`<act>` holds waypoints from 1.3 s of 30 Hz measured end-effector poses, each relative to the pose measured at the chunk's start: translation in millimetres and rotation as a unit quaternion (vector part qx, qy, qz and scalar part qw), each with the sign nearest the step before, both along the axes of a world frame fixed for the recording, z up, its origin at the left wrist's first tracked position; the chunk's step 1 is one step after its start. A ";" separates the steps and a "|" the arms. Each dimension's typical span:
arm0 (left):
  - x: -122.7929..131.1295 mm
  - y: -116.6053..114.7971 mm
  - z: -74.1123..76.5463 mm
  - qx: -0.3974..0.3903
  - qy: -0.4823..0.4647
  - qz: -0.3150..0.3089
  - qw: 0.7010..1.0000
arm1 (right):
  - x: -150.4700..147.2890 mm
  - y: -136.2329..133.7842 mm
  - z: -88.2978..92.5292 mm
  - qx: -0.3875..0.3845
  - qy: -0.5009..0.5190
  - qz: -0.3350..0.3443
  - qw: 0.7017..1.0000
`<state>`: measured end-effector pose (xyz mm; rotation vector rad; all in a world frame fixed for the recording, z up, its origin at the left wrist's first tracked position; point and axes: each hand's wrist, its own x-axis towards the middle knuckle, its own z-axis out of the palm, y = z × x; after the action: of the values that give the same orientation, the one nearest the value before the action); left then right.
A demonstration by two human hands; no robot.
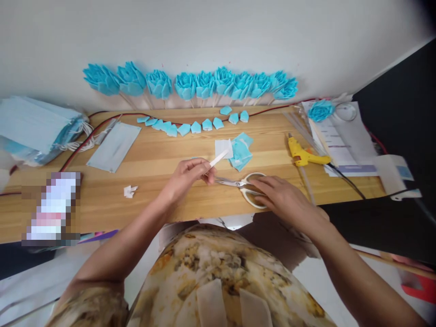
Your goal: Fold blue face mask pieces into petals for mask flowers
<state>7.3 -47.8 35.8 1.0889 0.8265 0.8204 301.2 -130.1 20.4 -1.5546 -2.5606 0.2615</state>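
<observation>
My left hand (195, 175) is closed, pinching a narrow white strip (218, 158) between thumb and fingers above the tabletop. Scissors with white handles (250, 203) lie just right of it, blades pointing toward my left hand. Over the handle loops, my right hand (281, 193) rests with its fingers stretched out, touching the scissors rather than wrapped round them. Beyond the strip are a small white square (222, 146) and a crumpled pile of blue pieces (241, 154). Part of a blue piece shows behind my left hand.
Blue flowers on sticks (204, 85) lean along the wall, behind a row of small blue pieces (195, 127). A yellow glue gun (303, 155) and papers (344, 141) lie right. Left are stacked face masks (34, 127), a single mask (115, 145), white scraps (130, 191) and a phone (52, 206).
</observation>
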 end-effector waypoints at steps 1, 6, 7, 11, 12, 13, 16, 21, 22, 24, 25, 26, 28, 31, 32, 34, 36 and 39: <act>0.3 -0.7 -0.4 0.000 -0.002 0.002 1.000 | -2.8 0.6 -2.6 0.006 -0.006 0.000 1.000; 0.4 -4.7 -3.0 -0.004 -0.025 0.015 1.000 | -15.3 8.9 -0.8 -0.024 0.035 -0.004 0.999; -0.4 -5.2 -3.8 -0.006 -0.027 0.019 0.999 | -15.4 9.1 1.5 -0.049 0.062 -0.018 0.997; -3.9 -5.1 -8.6 -0.011 -0.038 0.034 0.999 | -9.9 5.7 10.0 -0.192 0.260 -0.091 0.942; -4.5 -4.8 -10.2 -0.013 -0.041 0.035 0.998 | -8.9 4.7 12.0 -0.229 0.319 -0.101 0.914; -4.7 -4.4 -11.7 -0.016 -0.043 0.035 0.998 | -8.7 3.9 13.9 -0.267 0.369 -0.103 0.884; -3.8 -3.3 -15.3 -0.021 -0.044 0.026 0.998 | -13.5 1.8 19.9 -0.365 0.460 -0.074 0.806; -0.3 -2.6 -15.5 -0.016 -0.040 0.003 0.999 | -26.9 -0.4 20.9 -0.420 0.526 -0.010 0.739; 0.2 -2.5 -15.1 -0.016 -0.041 -0.001 0.999 | -28.7 0.2 19.3 -0.426 0.530 0.005 0.733; 1.0 -2.2 -14.5 -0.013 -0.035 -0.007 0.999 | -31.3 3.3 15.3 -0.441 0.530 0.034 0.724; 1.3 -2.0 -14.5 -0.010 -0.026 -0.010 1.000 | -32.3 5.7 13.4 -0.448 0.526 0.045 0.722; 1.5 -1.8 -14.6 -0.008 -0.017 -0.012 1.000 | -33.1 8.5 11.8 -0.452 0.523 0.055 0.721; 1.5 -1.2 -15.6 -0.005 -0.004 -0.021 1.000 | -34.2 14.4 10.1 -0.456 0.517 0.066 0.721; 0.0 0.3 -18.5 -0.009 -0.018 -0.026 0.999 | -34.4 20.9 11.4 -0.464 0.510 0.076 0.720; -0.8 0.9 -19.8 -0.011 -0.026 -0.023 0.999 | -34.1 22.1 12.4 -0.467 0.508 0.077 0.719; -2.8 2.1 -22.2 -0.009 -0.036 -0.021 0.999 | -33.0 23.3 13.8 -0.470 0.505 0.074 0.720; -4.4 2.8 -23.5 0.003 -0.029 -0.034 0.999 | -32.1 24.1 13.1 -0.470 0.503 0.072 0.721; -4.9 2.1 -21.8 0.023 0.003 -0.072 0.997 | -32.9 26.9 7.6 -0.479 0.507 0.080 0.712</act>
<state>2.4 -45.6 14.0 1.1786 0.7276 0.7179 268.3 -103.2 28.0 -0.7922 -1.5748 2.0290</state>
